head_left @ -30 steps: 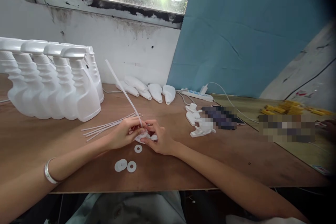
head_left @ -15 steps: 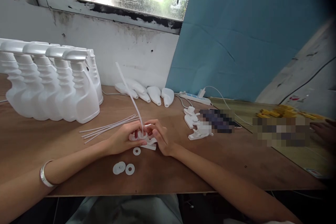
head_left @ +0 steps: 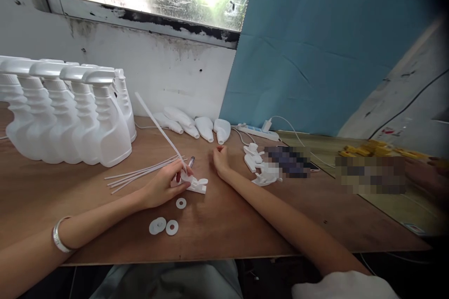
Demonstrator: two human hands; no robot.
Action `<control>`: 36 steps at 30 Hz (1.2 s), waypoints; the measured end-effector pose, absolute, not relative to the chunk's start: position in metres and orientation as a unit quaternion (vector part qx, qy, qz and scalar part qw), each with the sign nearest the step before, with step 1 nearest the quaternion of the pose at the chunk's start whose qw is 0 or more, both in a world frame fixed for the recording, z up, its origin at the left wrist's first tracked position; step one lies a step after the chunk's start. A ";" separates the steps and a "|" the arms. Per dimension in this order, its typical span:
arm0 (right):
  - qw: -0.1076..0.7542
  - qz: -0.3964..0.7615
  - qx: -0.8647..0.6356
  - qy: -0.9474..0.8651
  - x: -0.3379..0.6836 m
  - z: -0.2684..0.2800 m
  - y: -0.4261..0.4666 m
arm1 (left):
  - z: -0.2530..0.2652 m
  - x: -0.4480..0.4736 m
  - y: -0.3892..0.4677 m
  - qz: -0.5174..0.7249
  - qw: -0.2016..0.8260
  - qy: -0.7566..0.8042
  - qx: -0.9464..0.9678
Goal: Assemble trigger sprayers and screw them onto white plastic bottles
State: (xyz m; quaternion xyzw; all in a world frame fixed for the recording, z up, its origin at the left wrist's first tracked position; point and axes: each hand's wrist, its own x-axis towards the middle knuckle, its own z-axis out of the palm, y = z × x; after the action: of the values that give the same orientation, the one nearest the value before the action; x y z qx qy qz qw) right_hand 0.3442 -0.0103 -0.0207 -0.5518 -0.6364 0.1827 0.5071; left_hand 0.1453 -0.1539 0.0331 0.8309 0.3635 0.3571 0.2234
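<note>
My left hand (head_left: 168,181) is closed around a white spray trigger head (head_left: 198,186), which rests low over the table. From its fingers a long thin white dip tube (head_left: 157,126) slants up to the left. Just behind the fingers shows a small greyish cylindrical piece (head_left: 191,161). My right hand (head_left: 220,162) is further back, with loosely bent fingers and nothing visible in them. Its fingertips are close to the neck of a white bottle-shaped shell (head_left: 222,130); whether they touch is unclear. Several flat white washers (head_left: 171,227) lie in front of my left hand.
Several assembled white spray bottles (head_left: 108,126) stand in rows at the left. Loose dip tubes (head_left: 136,171) lie beside my left wrist. More trigger heads (head_left: 266,175) and a power strip (head_left: 259,131) are to the right. A co-worker's blurred hand (head_left: 421,173) is near yellow pieces (head_left: 372,148).
My right hand has let go of the trigger head and moved back toward the white shells. The dip tube in my left hand now leans further left.
</note>
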 end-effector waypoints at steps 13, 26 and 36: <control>0.440 0.096 -0.777 -0.440 0.338 -0.005 0.043 | 0.038 0.144 -0.155 0.346 0.261 0.381 0.817; 0.435 0.094 -0.804 -0.396 0.359 -0.001 0.077 | 0.035 0.143 -0.152 0.344 0.249 0.382 0.821; 0.500 0.155 -0.768 -0.369 0.371 -0.003 0.086 | 0.032 0.141 -0.150 0.358 0.218 0.375 0.827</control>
State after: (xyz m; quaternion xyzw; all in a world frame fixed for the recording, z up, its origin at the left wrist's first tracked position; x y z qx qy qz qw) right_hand 0.3706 0.0861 -0.0027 -0.7681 -0.3691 0.1551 0.4998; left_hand 0.1405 -0.1499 0.0322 0.8270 0.3751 0.3579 0.2177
